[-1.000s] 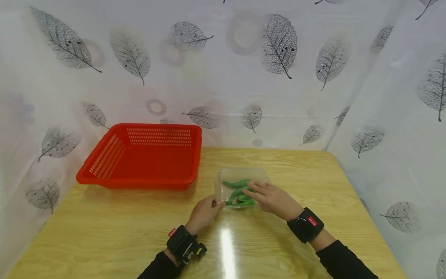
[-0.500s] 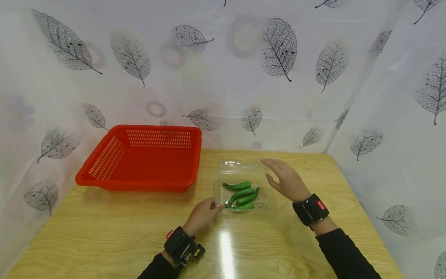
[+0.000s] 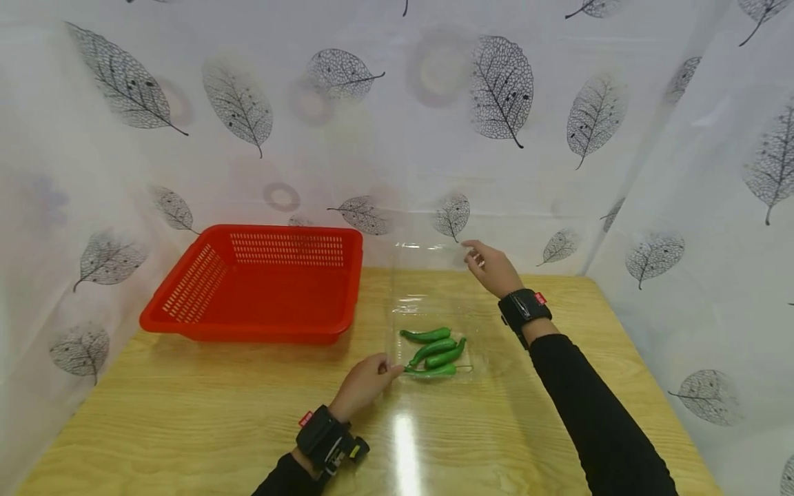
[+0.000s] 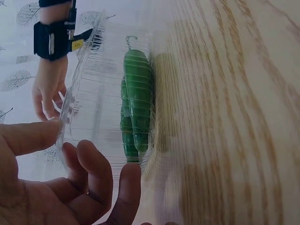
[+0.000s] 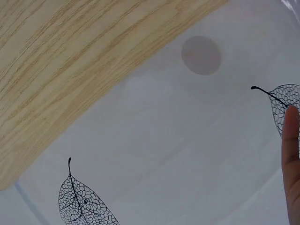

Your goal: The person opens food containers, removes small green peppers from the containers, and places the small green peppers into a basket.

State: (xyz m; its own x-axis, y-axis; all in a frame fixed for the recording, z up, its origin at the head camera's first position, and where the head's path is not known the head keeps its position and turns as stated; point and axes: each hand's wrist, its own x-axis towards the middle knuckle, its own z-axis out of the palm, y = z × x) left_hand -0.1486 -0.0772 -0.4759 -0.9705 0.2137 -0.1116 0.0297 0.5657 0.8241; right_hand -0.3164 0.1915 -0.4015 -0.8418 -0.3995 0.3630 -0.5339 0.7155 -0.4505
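Observation:
A clear plastic clamshell box (image 3: 477, 344) stands on the table, its transparent lid (image 3: 422, 245) raised at the back. Several green chili peppers (image 3: 434, 349) lie in its base, seen from the side through the wall as peppers (image 4: 138, 98) in the left wrist view. My left hand (image 3: 362, 386) pinches the box's left front rim between thumb and fingers; the left hand (image 4: 70, 178) shows this up close. My right hand (image 3: 494, 271) is by the lid's upper right corner, fingers loosely bent; contact is unclear. Only one right-hand finger (image 5: 291, 154) shows in the right wrist view.
A red plastic basket (image 3: 356, 275) with slotted walls sits on the table's left, close to the box. A white leaf-print sheet (image 3: 397, 138) hangs behind and at both sides. The wooden table's (image 3: 546, 413) back edge lies just behind the box.
My right hand has moved from over the peppers to the right, then up and back beside the lid. The lid has swung up and back. My left hand has stayed at the rim.

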